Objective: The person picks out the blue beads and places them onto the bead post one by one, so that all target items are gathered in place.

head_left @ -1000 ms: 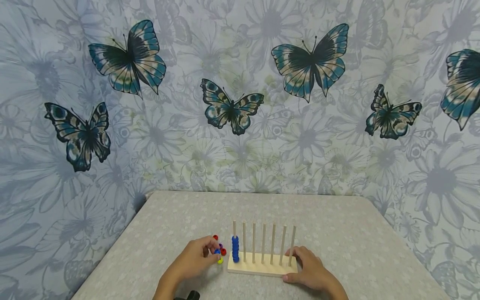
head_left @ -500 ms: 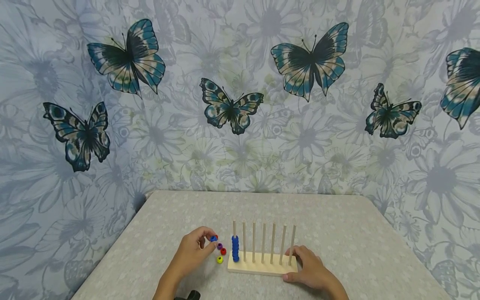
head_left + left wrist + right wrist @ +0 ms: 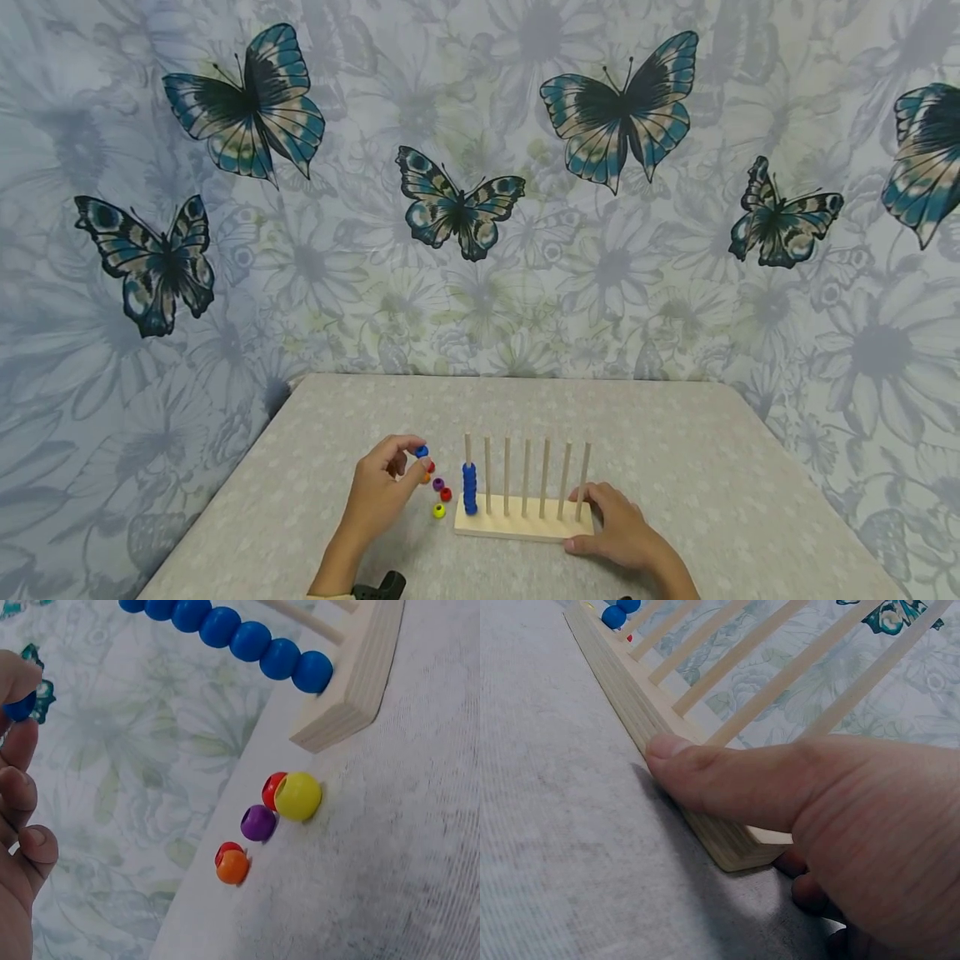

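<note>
Between thumb and fingers my left hand (image 3: 379, 486) pinches a blue bead (image 3: 422, 452), raised off the table in the left wrist view. Beside it stands a wooden base (image 3: 517, 524) with several upright pegs. Blue beads (image 3: 469, 490) are stacked on the leftmost peg; the other pegs are bare. My right hand (image 3: 621, 528) grips the base's right end, its thumb (image 3: 720, 776) lying on the front edge. On the table left of the base lie a yellow bead (image 3: 298, 796), a purple bead (image 3: 258, 823), an orange bead (image 3: 232, 867) and red beads (image 3: 446, 494).
A pale patterned cloth covers the table (image 3: 600, 417). Behind it rises a wall (image 3: 480, 333) with floral print and butterflies. A black wrist strap (image 3: 381, 586) shows at my left wrist.
My left hand has moved away from me and slightly left, lifting the blue bead from near the loose beads. The right hand stays on the base. The head view has tilted slightly down.
</note>
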A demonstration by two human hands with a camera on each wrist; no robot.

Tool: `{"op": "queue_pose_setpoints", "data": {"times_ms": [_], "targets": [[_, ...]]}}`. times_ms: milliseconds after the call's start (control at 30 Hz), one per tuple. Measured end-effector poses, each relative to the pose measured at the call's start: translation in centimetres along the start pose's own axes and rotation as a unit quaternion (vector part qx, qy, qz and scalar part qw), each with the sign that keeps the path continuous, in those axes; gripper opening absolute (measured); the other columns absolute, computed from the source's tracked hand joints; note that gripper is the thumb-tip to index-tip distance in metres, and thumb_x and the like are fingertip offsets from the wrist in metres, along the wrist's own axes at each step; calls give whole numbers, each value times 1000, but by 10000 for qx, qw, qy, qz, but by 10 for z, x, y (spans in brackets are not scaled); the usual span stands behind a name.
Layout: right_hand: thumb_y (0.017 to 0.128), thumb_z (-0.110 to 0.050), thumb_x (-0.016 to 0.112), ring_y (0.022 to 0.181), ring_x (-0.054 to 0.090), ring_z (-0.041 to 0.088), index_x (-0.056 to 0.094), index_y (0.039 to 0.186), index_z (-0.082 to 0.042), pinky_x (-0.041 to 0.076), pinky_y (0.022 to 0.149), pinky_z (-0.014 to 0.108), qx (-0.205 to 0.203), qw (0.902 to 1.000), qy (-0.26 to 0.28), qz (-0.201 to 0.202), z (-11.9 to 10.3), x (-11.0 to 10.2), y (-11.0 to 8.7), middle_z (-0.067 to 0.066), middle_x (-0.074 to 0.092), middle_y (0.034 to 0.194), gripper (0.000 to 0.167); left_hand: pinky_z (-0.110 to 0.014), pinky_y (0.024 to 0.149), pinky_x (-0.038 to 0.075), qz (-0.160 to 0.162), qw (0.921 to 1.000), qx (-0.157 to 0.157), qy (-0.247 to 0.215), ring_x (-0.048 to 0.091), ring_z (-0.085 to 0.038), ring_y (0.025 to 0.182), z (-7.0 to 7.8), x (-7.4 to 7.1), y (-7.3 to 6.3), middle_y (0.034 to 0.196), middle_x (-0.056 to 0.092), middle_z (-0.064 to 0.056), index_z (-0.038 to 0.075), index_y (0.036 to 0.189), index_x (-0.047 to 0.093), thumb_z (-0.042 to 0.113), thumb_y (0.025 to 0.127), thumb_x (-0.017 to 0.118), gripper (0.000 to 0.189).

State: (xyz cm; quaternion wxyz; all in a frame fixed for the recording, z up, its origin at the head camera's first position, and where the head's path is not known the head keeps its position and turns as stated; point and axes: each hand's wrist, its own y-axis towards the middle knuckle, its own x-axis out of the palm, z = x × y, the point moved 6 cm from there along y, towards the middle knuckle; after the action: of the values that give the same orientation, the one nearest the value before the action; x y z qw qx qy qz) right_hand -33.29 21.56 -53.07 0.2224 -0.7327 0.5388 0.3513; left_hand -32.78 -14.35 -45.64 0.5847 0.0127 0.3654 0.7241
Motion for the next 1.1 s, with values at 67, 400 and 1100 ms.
{"op": "queue_pose_setpoints", "data": {"times_ms": [67,400,1100], "targets": [[72,-51,86,120,53,23,58,114,-28,40,102,61,-17,10000,19,-10,0,0,0,-3,59,119,56,-23,60,42,87,9998,40,-158,49,-10,69,3,0,1,89,61,11,32,108,69,19,89,78,25],[74,-47,86,123,51,27,59,114,-25,33,99,67,-107,9999,96,-35,-2,-1,-3,0,59,121,53,-23,55,38,180,9983,-5,-554,45,-13,66,22,5,12,76,52,1,27,110,70,14,90,76,24],[73,-49,86,116,52,20,59,112,-26,38,98,59,-201,9998,82,-20,-3,-2,0,-2,58,117,53,-25,58,39,53,9900,1156,-804,45,-11,65,55,10,39,81,58,-1,21,113,71,14,93,72,21]]}}
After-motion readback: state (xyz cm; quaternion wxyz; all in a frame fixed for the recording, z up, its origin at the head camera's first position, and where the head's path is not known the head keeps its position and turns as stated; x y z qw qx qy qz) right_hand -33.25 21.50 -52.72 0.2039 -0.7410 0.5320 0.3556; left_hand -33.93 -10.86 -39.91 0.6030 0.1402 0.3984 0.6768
